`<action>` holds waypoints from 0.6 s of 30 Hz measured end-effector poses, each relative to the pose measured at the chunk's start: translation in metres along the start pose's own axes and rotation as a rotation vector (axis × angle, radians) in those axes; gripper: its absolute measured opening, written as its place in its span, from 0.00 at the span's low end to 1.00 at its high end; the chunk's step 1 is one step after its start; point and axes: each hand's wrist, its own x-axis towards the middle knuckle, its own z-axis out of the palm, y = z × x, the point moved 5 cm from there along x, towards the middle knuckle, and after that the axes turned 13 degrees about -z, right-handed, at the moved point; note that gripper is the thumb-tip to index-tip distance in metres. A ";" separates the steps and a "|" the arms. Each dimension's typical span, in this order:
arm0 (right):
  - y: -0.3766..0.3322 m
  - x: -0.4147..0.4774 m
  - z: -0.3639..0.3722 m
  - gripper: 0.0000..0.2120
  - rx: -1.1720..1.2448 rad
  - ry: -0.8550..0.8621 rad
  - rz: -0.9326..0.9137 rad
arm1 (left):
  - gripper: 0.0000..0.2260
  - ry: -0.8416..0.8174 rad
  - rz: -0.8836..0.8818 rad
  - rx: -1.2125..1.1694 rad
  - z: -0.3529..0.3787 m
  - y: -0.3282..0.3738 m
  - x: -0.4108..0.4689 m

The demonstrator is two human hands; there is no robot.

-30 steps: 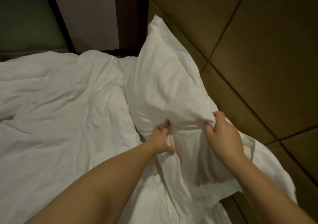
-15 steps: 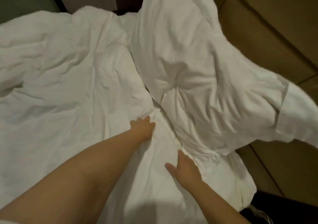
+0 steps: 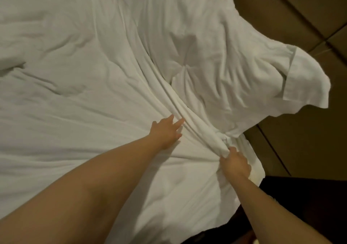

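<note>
Right hand [image 3: 234,164], flat a moment ago, now clutches the bunched sheet [image 3: 197,120] at 5 o'clock; left hand [image 3: 166,132] still presses flat, fingers straight.

We can read no text, label, brand, number or sign here: the sheet [image 3: 75,93] is plain white, and so is the pillow [image 3: 216,56] lying against it.
</note>
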 end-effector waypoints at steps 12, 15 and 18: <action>-0.282 -0.117 0.050 0.28 -0.212 0.022 -0.580 | 0.26 0.092 -0.282 -0.087 0.011 -0.221 -0.157; -0.360 -0.161 0.058 0.29 -0.245 0.080 -0.643 | 0.26 0.121 -0.329 -0.072 0.015 -0.301 -0.214; -0.429 -0.202 0.070 0.29 -0.233 0.109 -0.664 | 0.27 0.143 -0.365 -0.058 0.021 -0.378 -0.267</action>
